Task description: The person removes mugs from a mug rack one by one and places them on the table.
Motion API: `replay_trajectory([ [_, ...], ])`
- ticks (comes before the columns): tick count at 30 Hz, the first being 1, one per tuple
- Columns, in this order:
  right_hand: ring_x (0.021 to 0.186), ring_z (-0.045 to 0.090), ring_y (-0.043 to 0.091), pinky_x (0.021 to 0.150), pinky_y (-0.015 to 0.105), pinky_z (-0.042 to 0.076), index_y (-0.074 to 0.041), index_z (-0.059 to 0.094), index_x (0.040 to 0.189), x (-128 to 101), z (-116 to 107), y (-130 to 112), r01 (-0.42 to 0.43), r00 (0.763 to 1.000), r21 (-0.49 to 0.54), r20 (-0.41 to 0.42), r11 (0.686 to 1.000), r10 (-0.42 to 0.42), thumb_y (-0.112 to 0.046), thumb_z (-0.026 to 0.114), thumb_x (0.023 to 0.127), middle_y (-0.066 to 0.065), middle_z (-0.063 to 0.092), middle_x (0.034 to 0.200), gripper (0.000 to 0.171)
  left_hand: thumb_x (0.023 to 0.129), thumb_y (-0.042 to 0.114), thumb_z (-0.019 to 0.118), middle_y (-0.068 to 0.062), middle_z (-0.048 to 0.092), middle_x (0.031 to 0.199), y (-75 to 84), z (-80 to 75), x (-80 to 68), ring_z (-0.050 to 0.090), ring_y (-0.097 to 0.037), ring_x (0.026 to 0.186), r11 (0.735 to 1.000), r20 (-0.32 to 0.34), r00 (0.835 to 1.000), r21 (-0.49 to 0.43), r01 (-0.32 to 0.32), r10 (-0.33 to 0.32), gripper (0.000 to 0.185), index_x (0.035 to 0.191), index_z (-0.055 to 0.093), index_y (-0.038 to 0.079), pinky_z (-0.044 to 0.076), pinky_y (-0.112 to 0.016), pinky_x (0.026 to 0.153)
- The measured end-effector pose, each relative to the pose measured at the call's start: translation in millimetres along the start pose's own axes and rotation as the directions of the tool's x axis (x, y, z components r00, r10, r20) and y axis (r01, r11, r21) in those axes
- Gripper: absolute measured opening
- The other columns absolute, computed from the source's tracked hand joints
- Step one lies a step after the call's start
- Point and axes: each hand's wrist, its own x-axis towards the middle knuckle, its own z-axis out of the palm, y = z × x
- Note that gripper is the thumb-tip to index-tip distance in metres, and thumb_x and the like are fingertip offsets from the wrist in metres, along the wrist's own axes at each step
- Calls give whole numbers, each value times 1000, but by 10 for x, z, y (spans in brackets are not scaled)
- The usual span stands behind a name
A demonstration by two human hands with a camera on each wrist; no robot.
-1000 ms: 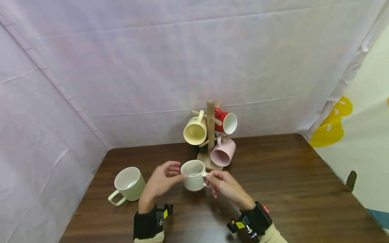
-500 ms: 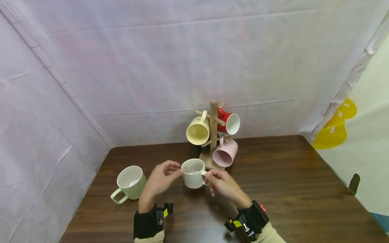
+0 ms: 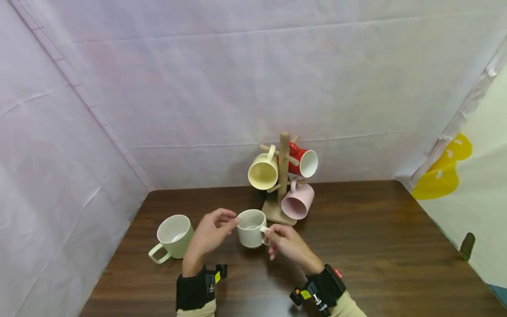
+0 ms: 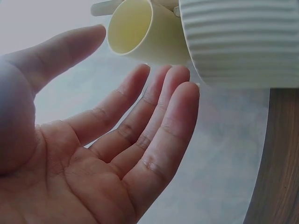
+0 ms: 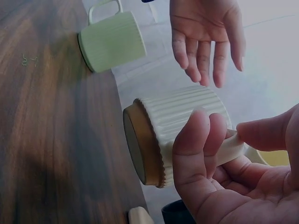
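Observation:
A white ribbed mug (image 3: pixel 250 235) is held upright a little above the table, in front of the mug tree. My right hand (image 3: pixel 291 246) pinches its handle (image 5: pixel 231 147) between thumb and fingers. In the right wrist view, the mug's brown unglazed foot (image 5: pixel 140 144) faces the table. My left hand (image 3: pixel 210 235) is beside the mug's left side, palm towards it, fingers loosely bent and holding nothing. The left wrist view shows a gap between the left thumb (image 4: pixel 70 46) and the ribbed wall.
A wooden mug tree (image 3: pixel 284 171) stands behind, bearing a yellow mug (image 3: pixel 263 174), a red mug (image 3: pixel 305 162) and a pink mug (image 3: pixel 298 201). Something dark behind it is mostly hidden. A pale green mug (image 3: pixel 176 240) stands left on the brown table (image 3: pixel 376 246).
The ribbed mug has shifted slightly left relative to the mug tree, with my right hand still on its handle. The left thumb has drawn back from the mug's side. The head view has turned slightly.

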Motion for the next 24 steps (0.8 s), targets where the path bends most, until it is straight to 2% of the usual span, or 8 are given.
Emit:
replay_trajectory([
  [9,61,58,15,57,31,55,12,58,96,14,102,11,3,999,17,33,1000,-3,-18,56,100,16,60,90,30,94,22,69,-9,70,99,14,12,-14,68,-24,86,1000,-16,1000,-2,-7,7,26,112,67,2,54,-30,69],
  [14,60,58,15,57,30,55,12,58,96,37,156,19,10,998,14,54,1000,-10,-17,56,100,14,60,86,30,95,21,68,-10,70,99,-4,-30,-31,67,-26,88,1000,-50,999,-14,-22,21,26,111,67,1,55,-31,70],
  [18,59,59,15,57,33,56,11,58,95,59,203,30,15,998,1,60,1000,-15,-18,57,101,11,60,84,30,95,21,67,-13,70,99,-18,-65,-37,67,-27,88,1000,-71,997,-22,-17,15,26,111,67,0,55,-32,71],
  [24,60,60,16,59,37,57,13,57,97,86,267,47,10,998,0,65,1000,-10,-18,56,101,5,60,82,31,95,21,67,-16,70,100,4,-89,-52,67,-27,90,999,-60,998,-37,-7,5,26,110,67,1,54,-29,72],
])
